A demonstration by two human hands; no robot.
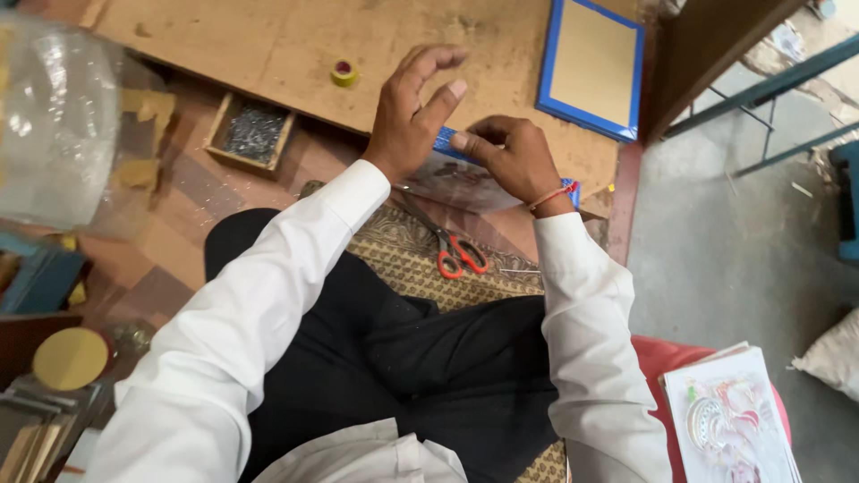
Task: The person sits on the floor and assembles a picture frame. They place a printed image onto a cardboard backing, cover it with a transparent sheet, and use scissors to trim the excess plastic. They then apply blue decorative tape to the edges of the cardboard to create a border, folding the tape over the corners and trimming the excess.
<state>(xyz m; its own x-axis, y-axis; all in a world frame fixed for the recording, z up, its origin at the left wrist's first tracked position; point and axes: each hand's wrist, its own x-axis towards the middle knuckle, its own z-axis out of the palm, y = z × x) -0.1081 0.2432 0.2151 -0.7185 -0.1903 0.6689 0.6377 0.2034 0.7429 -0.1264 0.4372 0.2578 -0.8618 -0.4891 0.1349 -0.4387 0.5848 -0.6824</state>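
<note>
Blue frame (445, 140) between two hands, left hand (407, 116), right hand (512, 159); one scissors (455, 249) nearby.

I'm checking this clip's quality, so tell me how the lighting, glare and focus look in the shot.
Head view: soft, even light, faint shadows; the clear plastic roll at the left edge is blurred and glary; left hand, right hand and scissors are reasonably sharp.

scissors (456, 253): on the mat (403, 259), before the knees
nail box (250, 132): left of the hands
tape roll (344, 72): on the board (268, 45)
</note>
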